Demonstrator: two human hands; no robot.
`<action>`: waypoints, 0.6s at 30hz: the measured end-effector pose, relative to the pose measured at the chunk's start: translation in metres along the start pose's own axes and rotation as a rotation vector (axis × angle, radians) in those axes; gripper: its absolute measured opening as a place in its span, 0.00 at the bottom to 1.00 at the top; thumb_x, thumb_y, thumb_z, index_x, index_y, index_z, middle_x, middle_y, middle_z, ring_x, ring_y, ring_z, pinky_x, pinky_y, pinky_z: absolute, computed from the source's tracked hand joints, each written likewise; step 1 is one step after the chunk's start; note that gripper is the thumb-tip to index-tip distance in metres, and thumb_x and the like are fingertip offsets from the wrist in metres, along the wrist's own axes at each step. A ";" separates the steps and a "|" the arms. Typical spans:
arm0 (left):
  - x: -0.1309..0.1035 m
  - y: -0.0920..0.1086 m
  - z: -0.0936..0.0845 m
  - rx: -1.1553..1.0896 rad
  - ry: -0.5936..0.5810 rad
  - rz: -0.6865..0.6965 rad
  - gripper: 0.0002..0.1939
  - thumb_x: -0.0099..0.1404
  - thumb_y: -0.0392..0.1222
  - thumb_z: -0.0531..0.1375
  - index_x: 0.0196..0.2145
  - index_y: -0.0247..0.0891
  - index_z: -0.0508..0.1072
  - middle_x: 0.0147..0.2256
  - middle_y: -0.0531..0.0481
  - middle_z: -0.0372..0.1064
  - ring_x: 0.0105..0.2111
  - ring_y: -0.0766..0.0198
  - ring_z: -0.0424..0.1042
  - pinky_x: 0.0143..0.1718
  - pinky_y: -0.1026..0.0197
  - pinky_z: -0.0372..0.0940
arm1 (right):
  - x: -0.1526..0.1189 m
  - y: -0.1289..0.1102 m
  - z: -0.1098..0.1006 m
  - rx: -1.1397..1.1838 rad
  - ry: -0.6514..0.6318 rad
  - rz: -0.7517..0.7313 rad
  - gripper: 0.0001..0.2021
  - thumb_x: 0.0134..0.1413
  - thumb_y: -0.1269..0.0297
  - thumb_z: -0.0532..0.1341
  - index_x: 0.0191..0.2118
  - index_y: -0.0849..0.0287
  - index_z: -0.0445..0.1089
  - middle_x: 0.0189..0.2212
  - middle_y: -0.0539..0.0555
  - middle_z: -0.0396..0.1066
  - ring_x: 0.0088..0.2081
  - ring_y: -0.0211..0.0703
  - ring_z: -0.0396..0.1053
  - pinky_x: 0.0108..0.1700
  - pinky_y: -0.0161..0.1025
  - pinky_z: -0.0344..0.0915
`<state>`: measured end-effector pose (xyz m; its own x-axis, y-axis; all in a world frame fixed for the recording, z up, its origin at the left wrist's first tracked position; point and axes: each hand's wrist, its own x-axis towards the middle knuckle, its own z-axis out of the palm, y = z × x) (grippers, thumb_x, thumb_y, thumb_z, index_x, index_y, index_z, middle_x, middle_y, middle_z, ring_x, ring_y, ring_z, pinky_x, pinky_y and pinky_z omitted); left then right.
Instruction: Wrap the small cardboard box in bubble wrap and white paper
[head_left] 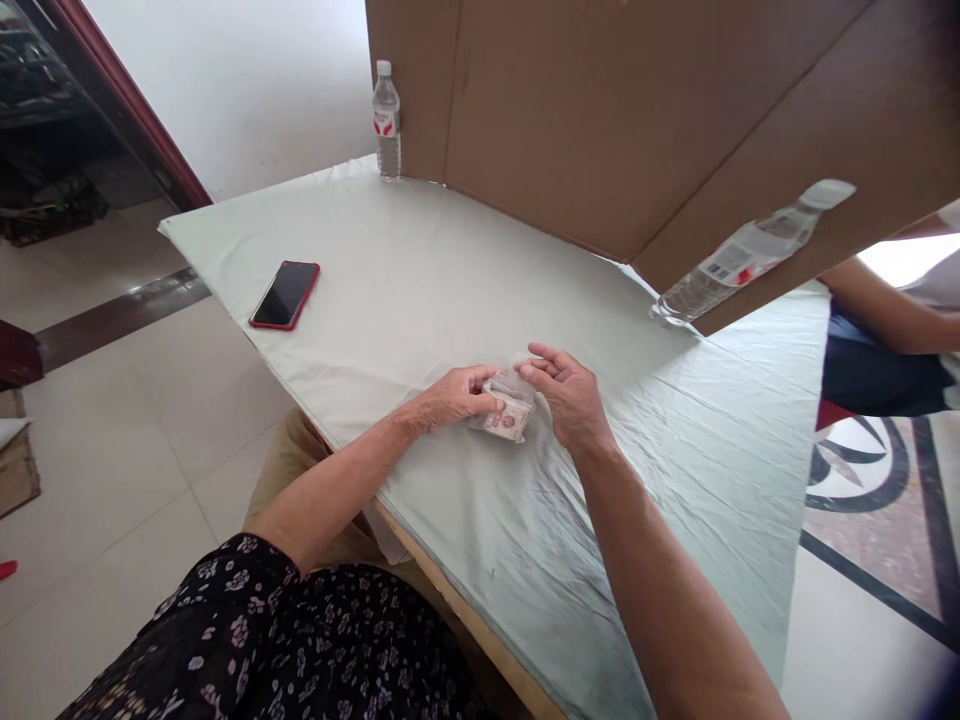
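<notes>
A small pale packet (509, 418) in clear plastic wrap, with a reddish print on its face, rests on the cloth-covered table. My left hand (459, 396) grips its left side, with the thumb on the front. On the other side, my right hand (564, 388) is at the upper right of the packet, thumb and forefinger close together at the loose plastic. Its other fingers are partly extended. Whether the right fingertips pinch the film is too small to tell.
A phone (286, 295) with a red case lies at the table's left edge. Two water bottles (387, 125) (750, 255) stand against a tall brown cardboard panel (555, 120). Beyond the table's right side sits another person (889, 320). The pale green tablecloth (420, 270) is wrinkled on the right.
</notes>
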<state>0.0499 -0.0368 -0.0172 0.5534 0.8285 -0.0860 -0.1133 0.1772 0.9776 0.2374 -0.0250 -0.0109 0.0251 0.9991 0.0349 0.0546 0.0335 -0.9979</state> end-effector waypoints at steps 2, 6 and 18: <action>0.000 0.000 -0.002 0.045 -0.012 0.000 0.25 0.57 0.42 0.65 0.52 0.32 0.72 0.42 0.43 0.75 0.39 0.61 0.74 0.43 0.60 0.66 | 0.002 -0.003 0.001 -0.033 0.004 -0.055 0.20 0.44 0.57 0.70 0.45 0.57 0.73 0.32 0.51 0.75 0.36 0.44 0.73 0.45 0.48 0.70; 0.002 0.003 -0.007 0.214 0.009 0.029 0.24 0.61 0.43 0.63 0.53 0.31 0.73 0.42 0.43 0.75 0.38 0.63 0.72 0.40 0.62 0.65 | -0.008 -0.007 0.003 -0.123 0.010 -0.153 0.14 0.47 0.58 0.68 0.41 0.55 0.75 0.32 0.51 0.75 0.35 0.43 0.73 0.43 0.46 0.70; 0.010 -0.003 -0.007 0.313 0.104 0.059 0.18 0.64 0.46 0.57 0.46 0.31 0.76 0.35 0.48 0.74 0.34 0.66 0.70 0.37 0.65 0.63 | -0.040 0.002 0.005 -0.653 0.095 -0.551 0.06 0.59 0.63 0.60 0.38 0.50 0.75 0.36 0.51 0.80 0.42 0.48 0.75 0.51 0.49 0.63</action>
<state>0.0500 -0.0250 -0.0228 0.4643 0.8851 -0.0312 0.1254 -0.0309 0.9916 0.2315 -0.0646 -0.0145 -0.0917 0.8375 0.5387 0.6462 0.4616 -0.6077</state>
